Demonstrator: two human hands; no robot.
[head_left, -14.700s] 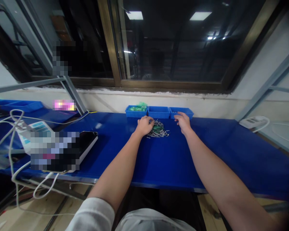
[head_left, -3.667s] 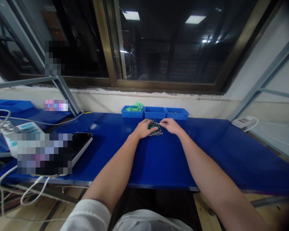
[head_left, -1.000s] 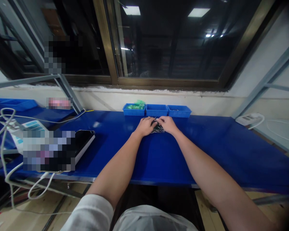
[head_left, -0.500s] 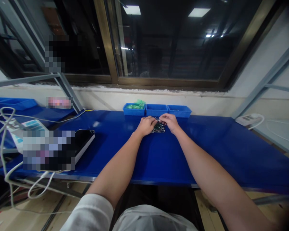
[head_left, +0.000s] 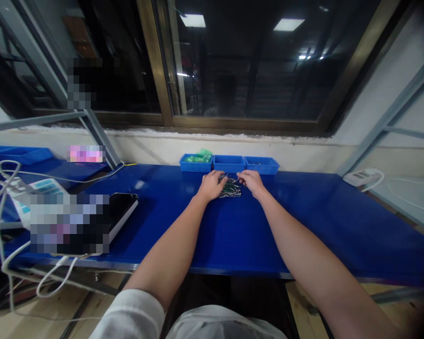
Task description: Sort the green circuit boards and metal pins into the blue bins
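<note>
A pile of slender, shiny metal pieces [head_left: 231, 189] with some dark green among them lies on the blue table; their exact kind is too small to tell. Against its left side rests my left hand [head_left: 211, 185], fingers bent and thumb over the pieces; what lies between its fingertips is not clear. My right hand [head_left: 252, 182] is at the pile's upper right edge, thumb and forefinger pinched together. Something small may be in that pinch, but I cannot make it out. Just behind the hands stands an open blue bin [head_left: 229, 163].
To its left, another blue bin [head_left: 196, 165] holds green plastic wrapping. A third blue bin [head_left: 262, 165] on the right has a few small pieces inside. At left lie a dark-screened device [head_left: 122, 207] and white cables [head_left: 2, 235]. A white power strip [head_left: 360, 177] is at right.
My hands have drawn apart a little, the right one moving away from the left fingertips. More of the metal pile shows between them. The whole view has shifted slightly.
</note>
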